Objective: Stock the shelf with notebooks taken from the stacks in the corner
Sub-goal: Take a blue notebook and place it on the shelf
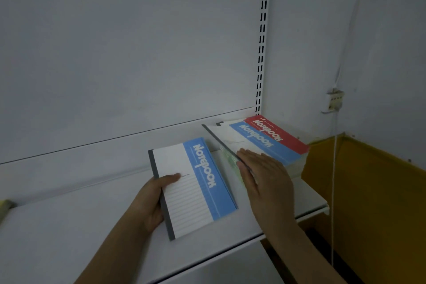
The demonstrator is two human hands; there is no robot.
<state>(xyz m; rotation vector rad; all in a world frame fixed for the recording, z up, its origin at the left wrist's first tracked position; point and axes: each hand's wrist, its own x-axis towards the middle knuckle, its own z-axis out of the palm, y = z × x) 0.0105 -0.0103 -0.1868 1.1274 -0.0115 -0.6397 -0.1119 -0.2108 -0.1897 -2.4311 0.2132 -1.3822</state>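
up close, the left hand (153,198) grips a blue notebook (194,185) by its grey spine edge, the thumb (171,177) curled over the white lined part of the cover and the other fingers hidden beneath it. that notebook sits tilted over the white shelf (69,226), its blue band with the word "notebook" running along the side away from the thumb; whether its underside touches the shelf cannot be told. just beyond that blue band, the right hand (265,173) reaches to the stack (292,163) in the corner, its fingers held fairly straight and close together, lying flat on the cover of the top blue notebook (249,143). the thumb (242,169) is tucked under the near edge of that cover, so the top notebook is pinched between thumb and fingers and lifted at a slant, its spine edge raised toward the back panel (126,53). past the fingertips, a red notebook (276,134) lies on the far side of the stack, partly covered by the blue one. under the right palm the page edges of the stack show pale green. behind the stack a slotted upright (261,53) runs up the back panel. off beyond the right wrist stand a yellow panel (368,191) and a thin white cord (333,191) hanging down from a small fitting (334,99) on the wall.
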